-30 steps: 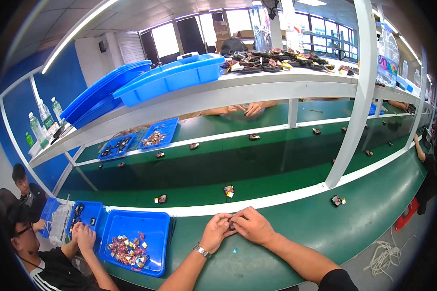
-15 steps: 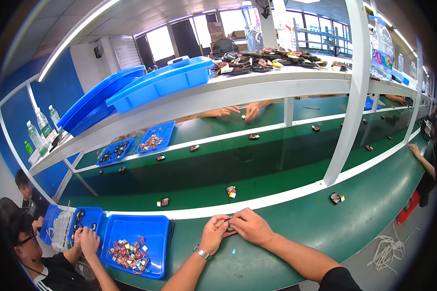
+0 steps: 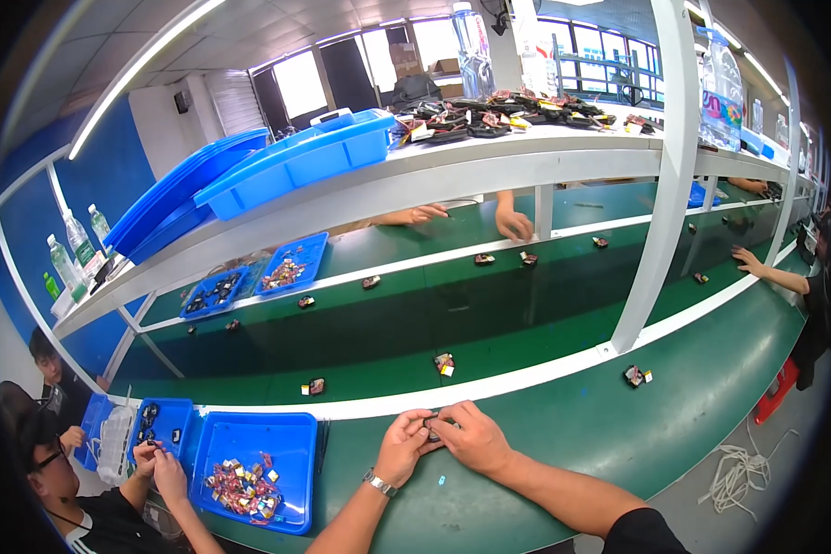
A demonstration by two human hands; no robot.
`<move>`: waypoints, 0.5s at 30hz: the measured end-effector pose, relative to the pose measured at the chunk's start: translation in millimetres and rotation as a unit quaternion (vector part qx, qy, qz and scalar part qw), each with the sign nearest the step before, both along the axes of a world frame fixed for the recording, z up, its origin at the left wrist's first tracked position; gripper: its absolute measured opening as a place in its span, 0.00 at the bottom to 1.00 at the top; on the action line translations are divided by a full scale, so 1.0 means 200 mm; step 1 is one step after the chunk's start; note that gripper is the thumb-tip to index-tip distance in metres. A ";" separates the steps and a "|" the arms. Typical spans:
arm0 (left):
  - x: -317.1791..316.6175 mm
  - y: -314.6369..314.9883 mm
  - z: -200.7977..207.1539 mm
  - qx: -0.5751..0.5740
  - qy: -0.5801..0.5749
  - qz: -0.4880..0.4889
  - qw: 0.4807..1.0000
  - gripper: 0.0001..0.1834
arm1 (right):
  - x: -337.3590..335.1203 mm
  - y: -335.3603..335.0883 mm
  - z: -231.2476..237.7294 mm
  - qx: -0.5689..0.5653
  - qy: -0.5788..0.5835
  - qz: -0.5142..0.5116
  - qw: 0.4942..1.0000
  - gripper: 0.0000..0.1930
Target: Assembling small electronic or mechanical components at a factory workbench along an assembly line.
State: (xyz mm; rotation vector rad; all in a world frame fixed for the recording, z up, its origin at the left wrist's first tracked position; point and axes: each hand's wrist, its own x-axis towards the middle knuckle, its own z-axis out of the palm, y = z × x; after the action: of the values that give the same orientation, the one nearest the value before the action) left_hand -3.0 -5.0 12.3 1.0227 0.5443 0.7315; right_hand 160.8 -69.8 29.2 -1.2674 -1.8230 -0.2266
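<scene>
Over the green bench (image 3: 545,443), my left hand (image 3: 403,449) and my right hand (image 3: 474,441) meet with closed fingers on a small dark part (image 3: 430,427). Fingertips cover most of it, so its kind does not show. A tiny light-blue piece (image 3: 441,480) lies on the bench near my right wrist. Left of my left hand stands a blue tray (image 3: 306,480) with a heap of small parts (image 3: 245,489) having reddish wires and pale yellow labels. A black wired unit (image 3: 635,376) rests on the bench to the right.
Beyond a white rail (image 3: 526,379), a green conveyor belt (image 3: 388,360) carries several units, one (image 3: 444,364) straight ahead. White posts (image 3: 660,203) hold an overhead shelf (image 3: 526,171) with blue trays, bottles and piled parts. A co-worker's hands (image 3: 162,469) work at the left.
My hands stay together with slight finger movement. Across the belt, a co-worker's hand has moved right and a unit now lies beneath it. At far right, another person's hand reaches farther over the belt.
</scene>
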 end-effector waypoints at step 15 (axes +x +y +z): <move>0.01 -0.02 0.01 0.005 0.015 -0.002 1.000 0.13 | -0.02 -0.03 -0.01 0.019 -0.042 -0.059 0.997 0.09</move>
State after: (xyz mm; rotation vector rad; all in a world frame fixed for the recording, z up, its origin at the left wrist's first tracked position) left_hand -0.3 -8.3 14.6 1.0461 0.5644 0.7167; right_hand 157.5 -75.7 26.9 -1.3572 -1.8068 -0.3830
